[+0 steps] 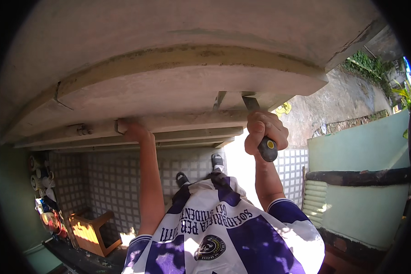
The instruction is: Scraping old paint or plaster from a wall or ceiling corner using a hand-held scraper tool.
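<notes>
My right hand is closed around the dark handle of a flat-bladed hand tool, probably a scraper. A yellow dot marks the handle's end. The blade points up against the underside of a pale, painted ledge; its tip is hard to make out. To the left, my left hand touches a lower beam beside a small dark bracket-like piece. Its fingers are partly hidden and blurred, so its hold is unclear.
Long pale slats run below the ledge. Small metal fittings stick out left of my left hand. A wooden stool stands on the tiled floor at lower left, near assorted items by the wall. A low green wall is at right.
</notes>
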`<state>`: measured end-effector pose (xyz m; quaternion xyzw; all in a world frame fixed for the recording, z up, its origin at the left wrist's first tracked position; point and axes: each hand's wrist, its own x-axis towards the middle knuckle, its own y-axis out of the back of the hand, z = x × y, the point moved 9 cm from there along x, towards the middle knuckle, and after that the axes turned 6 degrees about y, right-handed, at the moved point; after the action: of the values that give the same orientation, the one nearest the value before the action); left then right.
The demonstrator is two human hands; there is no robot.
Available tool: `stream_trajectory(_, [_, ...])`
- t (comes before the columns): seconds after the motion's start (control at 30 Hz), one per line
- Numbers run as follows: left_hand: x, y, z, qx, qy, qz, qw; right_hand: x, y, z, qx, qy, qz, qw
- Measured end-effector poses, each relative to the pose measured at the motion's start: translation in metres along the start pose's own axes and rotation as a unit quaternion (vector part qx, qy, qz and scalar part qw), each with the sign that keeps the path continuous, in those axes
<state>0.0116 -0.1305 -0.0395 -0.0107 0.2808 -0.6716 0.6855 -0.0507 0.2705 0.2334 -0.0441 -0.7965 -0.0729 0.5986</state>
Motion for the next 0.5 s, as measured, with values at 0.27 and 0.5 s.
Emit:
stream_trajectory(0.27, [-0.055, 0.018, 0.019, 0.18, 0.117, 0.0, 0.977, -0.022, 0.001, -0.003, 0.095, -0.045, -0.037, 0.994])
stream_trajectory(0.5, [-0.228, 0.003, 0.003, 0.18, 0.364, -0.507, 0.76, -0.082, -0.038, -0.061, 0.139, -0.049, -0.198, 0.969])
